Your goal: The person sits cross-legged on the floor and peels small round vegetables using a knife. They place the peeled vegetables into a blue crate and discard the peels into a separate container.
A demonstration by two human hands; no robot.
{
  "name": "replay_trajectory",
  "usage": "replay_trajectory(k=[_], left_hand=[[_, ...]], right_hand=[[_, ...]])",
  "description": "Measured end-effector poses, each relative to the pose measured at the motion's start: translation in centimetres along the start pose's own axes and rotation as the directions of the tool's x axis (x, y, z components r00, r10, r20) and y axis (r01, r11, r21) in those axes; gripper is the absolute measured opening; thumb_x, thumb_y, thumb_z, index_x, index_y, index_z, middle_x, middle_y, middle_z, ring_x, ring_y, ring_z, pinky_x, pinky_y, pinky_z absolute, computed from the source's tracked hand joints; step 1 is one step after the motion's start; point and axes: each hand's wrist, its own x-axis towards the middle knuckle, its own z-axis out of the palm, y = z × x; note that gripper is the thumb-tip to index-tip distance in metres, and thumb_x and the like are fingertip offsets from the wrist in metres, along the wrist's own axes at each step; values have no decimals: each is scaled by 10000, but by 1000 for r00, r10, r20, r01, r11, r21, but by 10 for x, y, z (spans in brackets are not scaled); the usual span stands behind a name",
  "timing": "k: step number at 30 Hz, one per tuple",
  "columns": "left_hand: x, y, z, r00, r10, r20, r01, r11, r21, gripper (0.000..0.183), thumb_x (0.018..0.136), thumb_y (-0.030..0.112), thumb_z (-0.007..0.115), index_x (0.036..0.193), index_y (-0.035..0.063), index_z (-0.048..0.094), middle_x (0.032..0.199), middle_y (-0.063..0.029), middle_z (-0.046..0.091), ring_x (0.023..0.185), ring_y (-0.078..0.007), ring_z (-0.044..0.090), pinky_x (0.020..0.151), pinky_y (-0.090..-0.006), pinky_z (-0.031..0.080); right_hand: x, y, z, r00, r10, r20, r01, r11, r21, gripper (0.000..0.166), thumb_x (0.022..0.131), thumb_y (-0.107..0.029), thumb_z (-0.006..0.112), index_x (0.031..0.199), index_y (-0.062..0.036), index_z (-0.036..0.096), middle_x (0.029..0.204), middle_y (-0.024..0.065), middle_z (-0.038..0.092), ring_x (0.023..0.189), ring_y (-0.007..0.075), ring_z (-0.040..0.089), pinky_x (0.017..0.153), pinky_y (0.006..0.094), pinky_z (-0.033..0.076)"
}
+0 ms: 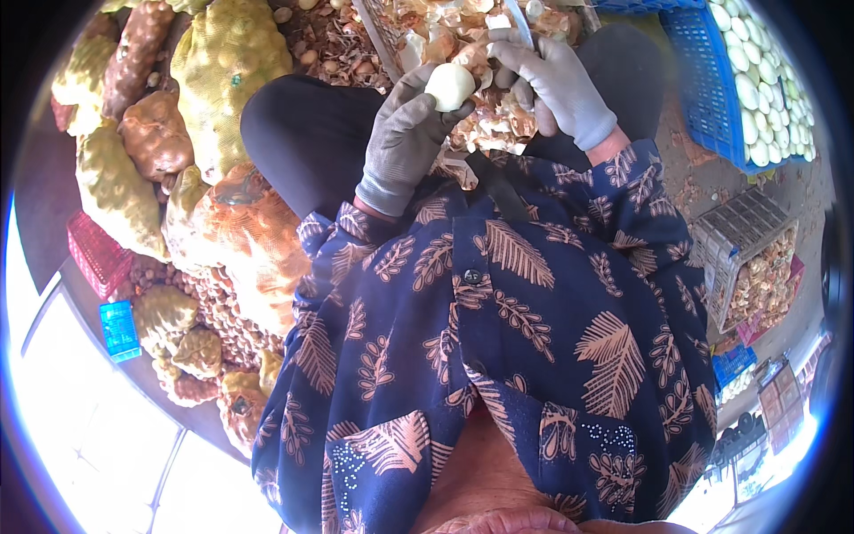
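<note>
My left hand [408,137], in a grey work glove, has its fingers around a peeled white onion [450,87]. To the right, my right hand [557,83], gloved in the same grey, grips a knife whose blade [519,23] points up toward the top edge; the handle is hidden in the glove. The blade and the onion are apart. Loose papery onion skins [497,130] lie beneath and beyond both hands, between my knees.
Mesh sacks of onions [230,73] fill the left side, with loose onions among them. On the right stand a blue plastic crate [710,93] of peeled white onions and a grey crate [740,223] with onion skins. Further left are a red crate [99,253] and a small blue crate [120,330].
</note>
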Motion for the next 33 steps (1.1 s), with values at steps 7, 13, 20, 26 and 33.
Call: replay_trajectory(k=[7, 13, 20, 26, 33], left_hand=[[2, -8, -9, 1000, 16, 19, -17, 996, 85, 604, 858, 148, 755, 1364, -18, 471, 1316, -170, 581, 1221, -322, 584, 1086, -477, 462], [2, -6, -6, 1000, 19, 2, -19, 998, 65, 608, 868, 203, 762, 1368, 3, 479, 1303, -159, 586, 1216, -302, 576, 1097, -459, 442], [-2, -5, -16, 996, -2, -89, -2, 999, -48, 515, 945, 263, 674, 1342, -3, 483, 1244, -117, 610, 1134, -256, 613, 976, -386, 525], [0, -6, -14, 992, 39, -123, -44, 998, -39, 462, 954, 248, 661, 1311, 5, 497, 1213, -116, 626, 1144, -247, 619, 990, -390, 521], [0, -5, -10, 985, 40, -168, -44, 999, -22, 470, 955, 257, 655, 1308, -13, 500, 1200, -122, 630, 1093, -247, 633, 944, -388, 529]], right_hand=[[-10, -3, 31, 999, 26, 25, -23, 993, -120, 346, 948, -292, 678, 1114, 10, 641, 718, 31, 627, 531, 43, 551, 471, 202, 465], [2, 0, 16, 998, -48, -40, 43, 993, -112, 271, 920, -264, 701, 1013, -11, 673, 731, 52, 669, 571, 87, 626, 526, 244, 510], [-28, 19, 12, 869, -481, 116, 393, 528, -753, 419, 919, -261, 668, 1278, -67, 569, 853, 145, 701, 747, 281, 706, 650, 375, 551], [-50, 27, 17, 892, -383, 241, 384, 357, -852, 527, 867, -156, 698, 1355, -80, 517, 993, 147, 689, 834, 317, 686, 669, 398, 546], [-39, 37, 17, 818, -491, 299, 444, 209, -871, 480, 914, -252, 668, 1327, -50, 532, 786, 103, 666, 691, 274, 672, 659, 392, 550]])
